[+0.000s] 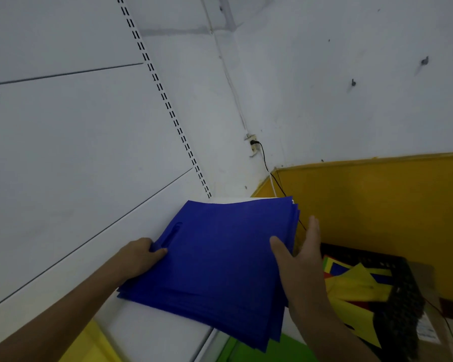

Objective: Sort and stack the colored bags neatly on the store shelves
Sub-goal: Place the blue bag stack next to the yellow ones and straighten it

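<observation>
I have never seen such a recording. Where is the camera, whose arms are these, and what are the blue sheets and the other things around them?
There is no machine here. One wide-angle camera sits on a person's head and looks forward and down, so the arms are that person's own.

The blue sheets are a stack of flat blue fabric bags with a cut-out handle, lying on a white shelf against a white wall panel. The left hand grips the stack's left edge near the handle. The right hand grips its right side, thumb on top.

At the lower right a black plastic crate holds loose yellow, red and blue bags. At the bottom edge lie yellow and green sheets, probably more bags.
</observation>
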A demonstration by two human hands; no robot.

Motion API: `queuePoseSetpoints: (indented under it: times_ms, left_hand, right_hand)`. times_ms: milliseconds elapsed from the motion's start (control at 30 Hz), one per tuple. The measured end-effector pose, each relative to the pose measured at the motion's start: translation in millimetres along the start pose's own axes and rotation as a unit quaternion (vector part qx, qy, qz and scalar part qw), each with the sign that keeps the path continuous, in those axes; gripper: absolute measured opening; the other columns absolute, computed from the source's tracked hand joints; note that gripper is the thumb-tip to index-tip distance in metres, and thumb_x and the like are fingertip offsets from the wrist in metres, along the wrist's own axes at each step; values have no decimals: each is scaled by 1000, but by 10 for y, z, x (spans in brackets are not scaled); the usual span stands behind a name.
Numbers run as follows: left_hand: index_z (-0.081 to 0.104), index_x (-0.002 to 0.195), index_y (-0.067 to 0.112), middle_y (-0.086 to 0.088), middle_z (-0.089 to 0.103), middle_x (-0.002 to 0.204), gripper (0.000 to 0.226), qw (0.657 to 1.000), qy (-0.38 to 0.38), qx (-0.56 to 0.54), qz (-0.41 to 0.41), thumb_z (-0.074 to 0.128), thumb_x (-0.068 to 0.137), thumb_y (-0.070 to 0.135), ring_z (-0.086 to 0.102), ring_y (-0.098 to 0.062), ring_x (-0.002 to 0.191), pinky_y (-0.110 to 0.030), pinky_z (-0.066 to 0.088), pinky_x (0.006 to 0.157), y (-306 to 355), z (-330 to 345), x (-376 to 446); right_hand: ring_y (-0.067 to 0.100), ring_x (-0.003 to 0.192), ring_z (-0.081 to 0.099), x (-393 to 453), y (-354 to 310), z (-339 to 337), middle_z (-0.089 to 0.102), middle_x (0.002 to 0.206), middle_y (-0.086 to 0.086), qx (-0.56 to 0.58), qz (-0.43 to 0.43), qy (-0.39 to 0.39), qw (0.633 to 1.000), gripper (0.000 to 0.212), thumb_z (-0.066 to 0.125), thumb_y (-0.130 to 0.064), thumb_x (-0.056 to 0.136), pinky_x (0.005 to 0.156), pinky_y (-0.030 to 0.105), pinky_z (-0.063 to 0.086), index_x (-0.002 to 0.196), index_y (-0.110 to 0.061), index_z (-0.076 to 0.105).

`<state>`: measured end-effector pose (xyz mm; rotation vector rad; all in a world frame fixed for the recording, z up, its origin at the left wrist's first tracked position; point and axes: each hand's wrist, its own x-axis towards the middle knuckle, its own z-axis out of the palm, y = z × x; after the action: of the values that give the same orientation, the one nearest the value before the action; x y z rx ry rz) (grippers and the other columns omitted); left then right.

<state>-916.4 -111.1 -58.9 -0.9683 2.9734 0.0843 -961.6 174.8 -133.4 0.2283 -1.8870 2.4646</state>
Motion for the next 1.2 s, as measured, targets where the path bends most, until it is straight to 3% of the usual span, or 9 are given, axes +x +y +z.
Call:
queuePoseSetpoints:
  times_ms: [100,267,367,500,600,700,967,1067,1200]
  left_hand:
    - [53,115,11,-4,59,104,48,999,-25,25,-15,46,93,53,57,-14,86,-23,44,71,38,-54,45]
    - [52,110,12,-3,57,98,57,999,-21,45,-21,45,88,64,57,-16,85,-27,44,73,205,-53,151]
    - [54,107,10,-5,59,99,52,1000,-11,5,-18,48,89,58,57,-18,85,-27,43,70,290,-68,227]
    - [62,103,7,-10,65,101,38,999,-24,-28,-2,53,93,42,61,-20,85,-27,44,70,239,-125,280]
    - [64,101,9,-9,66,97,24,998,-30,-52,9,56,93,29,63,-19,86,-29,48,75,164,-106,277]
    - [64,101,9,-6,66,92,19,997,-34,-67,9,57,93,25,63,-17,82,-31,48,75,150,-93,281]
    - [66,95,6,-11,68,94,18,998,-62,-31,-3,56,90,20,66,-22,84,-36,53,79,94,-172,368]
    - [65,101,8,-9,67,97,18,996,-87,-10,10,53,91,18,66,-21,86,-34,53,79,109,-183,401]
    - [64,101,7,-6,66,96,19,994,-107,-10,17,56,91,21,64,-18,83,-26,50,68,92,-234,403]
  right_hand:
    - [18,134,36,-72,73,69,24,153,-7,11,49,-38,998,86,62,-24,89,107,49,40,151,-33,4]
    - [15,131,38,-129,59,57,24,153,-5,20,54,-45,997,84,61,-18,90,105,37,39,151,-30,5]
    - [5,119,35,-147,51,25,26,151,-7,11,45,-51,998,82,59,-14,91,96,28,37,151,-29,6]
    - [12,118,46,-134,93,-29,34,148,-6,18,59,-51,997,79,59,-14,90,96,35,44,150,-31,10]
    - [4,104,52,-114,100,-63,39,142,-11,39,73,-49,995,74,58,-14,91,88,31,49,149,-32,15]
    - [9,116,47,-140,86,-24,37,145,-9,31,73,-63,995,77,57,-13,91,96,33,45,150,-32,11]
    - [11,121,47,-91,116,21,36,146,-5,20,60,-62,996,80,58,-13,91,94,33,48,150,-32,9]
    - [7,117,45,-89,111,20,33,148,-6,13,57,-62,996,80,57,-14,91,91,25,45,150,-31,6]
    - [0,110,38,-92,89,37,28,150,-8,9,65,-63,996,82,56,-16,92,85,16,39,151,-29,0]
